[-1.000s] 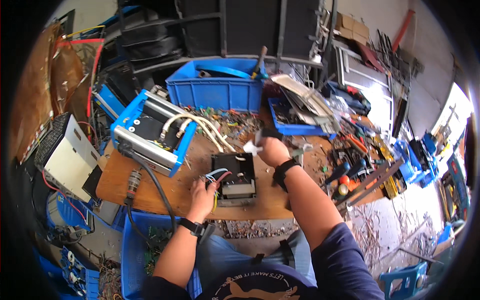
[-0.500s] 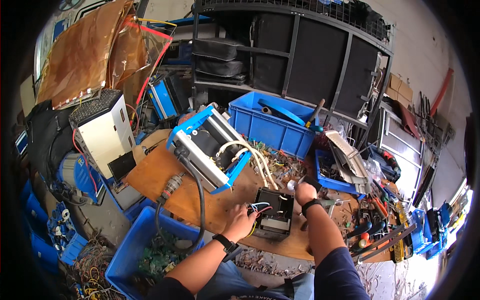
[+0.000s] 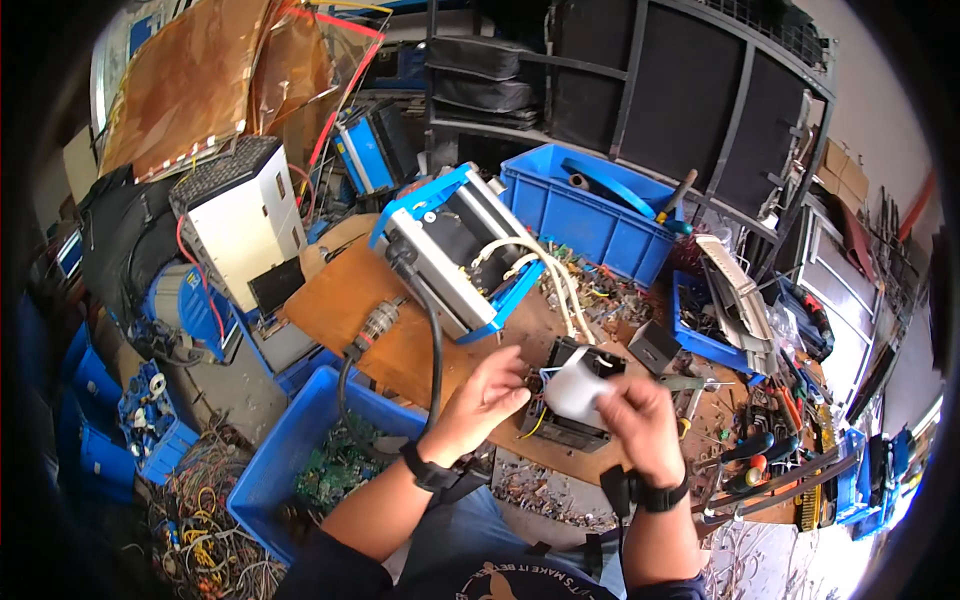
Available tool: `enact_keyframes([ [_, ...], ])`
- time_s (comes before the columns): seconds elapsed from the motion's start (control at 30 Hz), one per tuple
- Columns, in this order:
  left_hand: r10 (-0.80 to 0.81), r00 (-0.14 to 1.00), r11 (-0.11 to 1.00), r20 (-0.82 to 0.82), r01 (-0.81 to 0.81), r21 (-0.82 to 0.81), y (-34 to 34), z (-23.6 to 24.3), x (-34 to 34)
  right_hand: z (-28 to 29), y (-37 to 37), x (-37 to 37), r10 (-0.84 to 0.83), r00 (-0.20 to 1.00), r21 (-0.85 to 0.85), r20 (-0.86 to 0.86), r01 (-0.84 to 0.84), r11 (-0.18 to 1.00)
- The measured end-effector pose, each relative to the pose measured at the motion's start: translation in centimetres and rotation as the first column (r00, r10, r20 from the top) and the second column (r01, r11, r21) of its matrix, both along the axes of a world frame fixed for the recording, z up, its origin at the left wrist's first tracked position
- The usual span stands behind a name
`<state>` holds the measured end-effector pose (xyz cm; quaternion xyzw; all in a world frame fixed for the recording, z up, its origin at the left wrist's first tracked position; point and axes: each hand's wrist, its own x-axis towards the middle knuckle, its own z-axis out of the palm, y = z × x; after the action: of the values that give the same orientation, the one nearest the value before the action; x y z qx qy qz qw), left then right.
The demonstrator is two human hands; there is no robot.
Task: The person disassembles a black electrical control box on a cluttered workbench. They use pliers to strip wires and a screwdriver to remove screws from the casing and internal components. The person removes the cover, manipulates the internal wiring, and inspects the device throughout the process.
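My left hand [image 3: 483, 408] is loosely spread, seemingly unloaded, fingers slanting away and rightward. Just right of it, the open black case [image 3: 566, 431] sits on the bench [image 3: 320, 305]. Between my hands, over the case, a blurred white piece [image 3: 575, 391] points its narrow end away; its long axis is unclear. My right hand [image 3: 640, 425] pinches its right side, fingers angled leftward, forearm nearly straight below.

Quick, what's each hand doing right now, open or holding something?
Left hand: open, apparently empty.
Right hand: closed on a blurred white piece, exact shape and material unclear.
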<state>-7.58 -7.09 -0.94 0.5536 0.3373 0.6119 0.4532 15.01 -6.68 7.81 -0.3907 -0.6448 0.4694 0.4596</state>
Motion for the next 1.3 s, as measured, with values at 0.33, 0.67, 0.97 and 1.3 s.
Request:
enact_keyframes([
  [0.33,-0.309,0.951,0.872,0.018,0.291,-0.395,-9.9,-4.4,-2.3,-9.6,-5.0,-4.0,0.442,0.886,-0.292,0.144,-0.388,0.874],
  [0.67,0.744,0.622,0.551,0.245,-0.364,-0.751,-18.3,-23.4,-20.9,-13.4,-6.0,0.3,0.549,0.825,-0.616,0.133,-0.365,0.698],
  [0.97,0.844,0.413,0.51,0.343,-0.418,-0.751,-9.2,-24.9,-33.5,-12.0,-8.3,3.5,0.419,0.899,-0.73,0.13,-0.199,0.654],
  [1.3,0.835,0.549,0.466,-0.04,-0.742,-0.481,1.2,-18.1,-48.2,-10.0,-9.4,0.8,0.431,0.798,-0.597,0.422,-0.114,0.794],
])
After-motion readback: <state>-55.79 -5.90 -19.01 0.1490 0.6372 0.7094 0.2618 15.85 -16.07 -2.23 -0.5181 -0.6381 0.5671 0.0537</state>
